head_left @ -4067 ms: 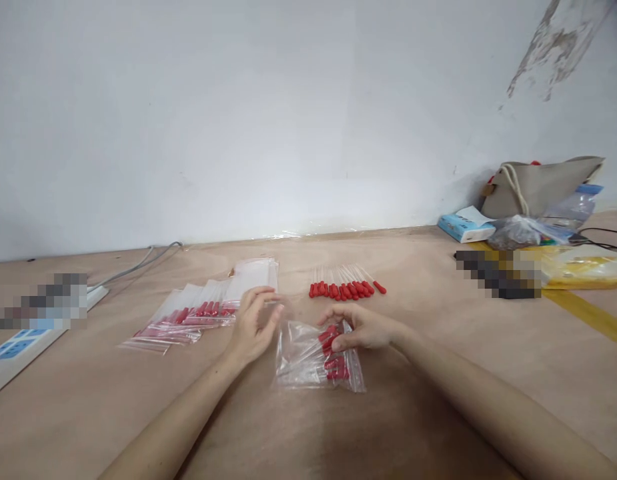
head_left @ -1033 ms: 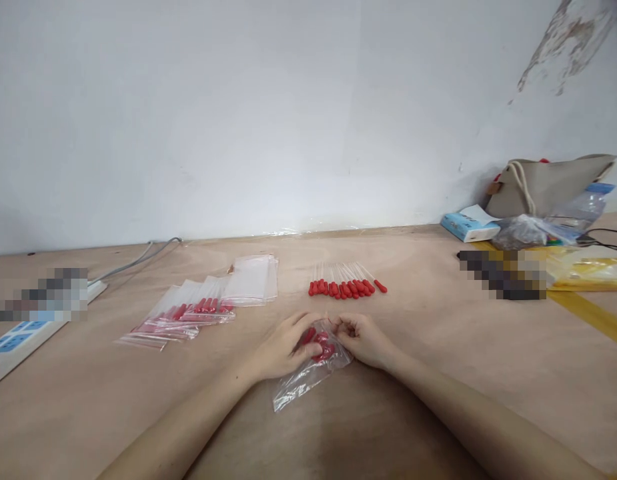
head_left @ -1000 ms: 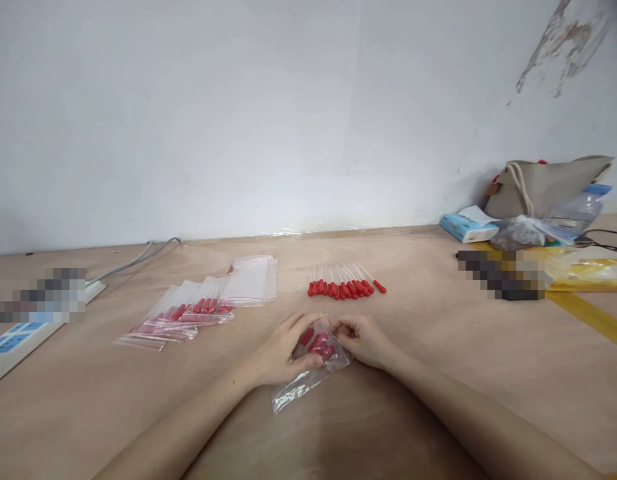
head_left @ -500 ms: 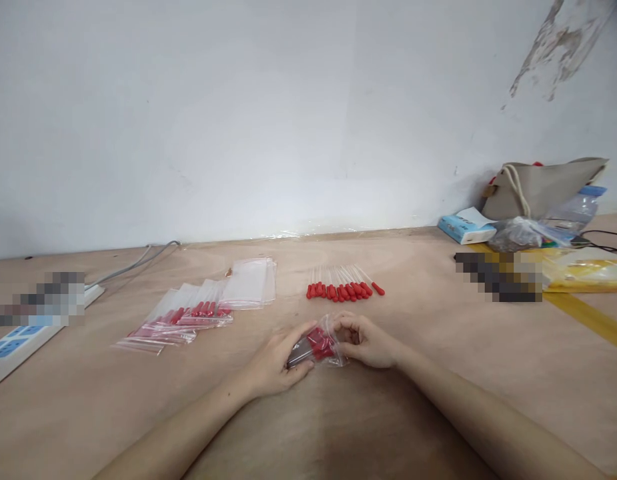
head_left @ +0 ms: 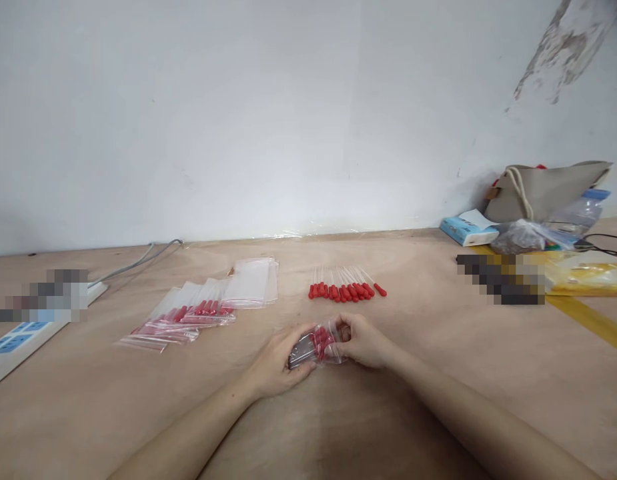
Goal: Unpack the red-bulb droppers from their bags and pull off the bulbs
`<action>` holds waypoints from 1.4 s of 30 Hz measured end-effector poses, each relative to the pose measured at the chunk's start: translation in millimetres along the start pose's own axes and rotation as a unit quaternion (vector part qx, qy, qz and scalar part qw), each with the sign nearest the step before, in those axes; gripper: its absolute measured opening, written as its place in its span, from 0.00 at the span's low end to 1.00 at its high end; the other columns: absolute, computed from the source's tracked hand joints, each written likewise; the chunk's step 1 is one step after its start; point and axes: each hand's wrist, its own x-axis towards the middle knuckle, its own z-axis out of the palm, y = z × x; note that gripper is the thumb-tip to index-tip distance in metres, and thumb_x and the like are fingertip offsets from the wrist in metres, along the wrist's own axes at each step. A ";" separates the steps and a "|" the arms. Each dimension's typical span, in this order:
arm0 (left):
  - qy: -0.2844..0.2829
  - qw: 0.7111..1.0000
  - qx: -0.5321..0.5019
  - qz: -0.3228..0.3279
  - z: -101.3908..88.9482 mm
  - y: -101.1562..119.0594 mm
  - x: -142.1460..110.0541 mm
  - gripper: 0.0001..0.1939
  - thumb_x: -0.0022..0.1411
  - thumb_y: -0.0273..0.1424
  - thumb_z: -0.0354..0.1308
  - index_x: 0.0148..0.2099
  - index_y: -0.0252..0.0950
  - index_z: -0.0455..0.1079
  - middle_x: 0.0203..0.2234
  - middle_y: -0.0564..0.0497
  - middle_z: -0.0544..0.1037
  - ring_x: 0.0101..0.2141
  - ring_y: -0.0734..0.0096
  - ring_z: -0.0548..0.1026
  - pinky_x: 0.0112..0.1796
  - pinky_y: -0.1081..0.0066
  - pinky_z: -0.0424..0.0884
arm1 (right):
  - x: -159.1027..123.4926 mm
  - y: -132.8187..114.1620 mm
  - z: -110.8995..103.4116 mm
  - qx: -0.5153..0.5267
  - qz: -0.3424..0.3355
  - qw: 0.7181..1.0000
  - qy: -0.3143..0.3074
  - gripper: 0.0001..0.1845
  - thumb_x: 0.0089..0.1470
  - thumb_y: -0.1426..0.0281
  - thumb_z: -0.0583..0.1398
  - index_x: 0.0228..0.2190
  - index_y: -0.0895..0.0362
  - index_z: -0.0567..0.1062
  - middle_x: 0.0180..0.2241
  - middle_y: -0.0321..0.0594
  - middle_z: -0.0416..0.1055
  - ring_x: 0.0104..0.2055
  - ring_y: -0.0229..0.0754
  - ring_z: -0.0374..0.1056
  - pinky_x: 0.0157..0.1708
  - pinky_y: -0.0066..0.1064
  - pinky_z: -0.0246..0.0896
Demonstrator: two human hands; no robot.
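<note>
A small clear plastic bag (head_left: pixel 315 345) with several red-capped droppers inside lies low over the wooden table (head_left: pixel 418 407), held between both hands. My left hand (head_left: pixel 275 360) is closed on its left end, fingers curled over the plastic. My right hand (head_left: pixel 362 340) pinches the bag's right end, fingers bent. A row of loose red-capped droppers (head_left: pixel 345 287) lies just beyond the hands. To the left sits a fanned pile of filled bags (head_left: pixel 183 317), with a stack of empty clear bags (head_left: pixel 253 280) behind it.
A white power strip (head_left: pixel 18 337) with a grey cable lies at the far left. At the right rear stand a beige bag (head_left: pixel 543 190), a blue box (head_left: pixel 468 228), plastic-wrapped items (head_left: pixel 525 235) and a yellow packet (head_left: pixel 588 273). A white wall backs the table.
The bag, lying flat and spread out four seconds ago, has been gathered up and squeezed shorter between both hands. Over the last second both hands have closed in on it.
</note>
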 end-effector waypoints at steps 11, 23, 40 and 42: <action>0.005 1.000 0.008 -0.003 1.0 -2.5 -0.5 0.26 0.54 0.32 0.54 0.55 0.39 0.55 0.48 0.47 0.68 0.47 0.65 0.67 0.47 0.65 0.65 | -4.0 -16.8 -4.5 0.013 0.006 0.998 -0.055 0.17 0.41 0.61 0.63 0.30 0.59 0.66 0.18 0.28 0.63 0.18 0.29 0.57 0.18 0.22 0.53; 0.002 1.000 0.007 -0.017 -1.5 -2.0 1.2 0.26 0.55 0.32 0.54 0.57 0.40 0.54 0.49 0.47 0.68 0.47 0.65 0.67 0.47 0.64 0.64 | -1.7 -15.2 -20.4 -0.122 -0.139 0.982 -0.028 0.09 0.50 0.73 0.54 0.35 0.58 0.71 0.31 0.38 0.71 0.31 0.36 0.66 0.31 0.27 0.61; 0.000 1.000 0.018 -0.021 -1.1 -2.4 0.7 0.25 0.56 0.33 0.53 0.56 0.40 0.56 0.47 0.47 0.69 0.46 0.65 0.68 0.45 0.64 0.65 | 0.4 -17.1 -61.9 0.000 -0.068 0.997 -0.041 0.19 0.46 0.61 0.60 0.39 0.59 0.71 0.28 0.38 0.72 0.28 0.35 0.67 0.31 0.29 0.64; -0.002 1.000 0.019 -0.024 -1.2 -2.5 0.8 0.25 0.56 0.34 0.54 0.56 0.40 0.56 0.48 0.47 0.68 0.46 0.65 0.67 0.45 0.65 0.65 | -3.1 -23.1 -85.3 0.013 -0.053 0.998 -0.008 0.20 0.44 0.60 0.62 0.37 0.59 0.71 0.29 0.39 0.73 0.28 0.35 0.68 0.31 0.29 0.64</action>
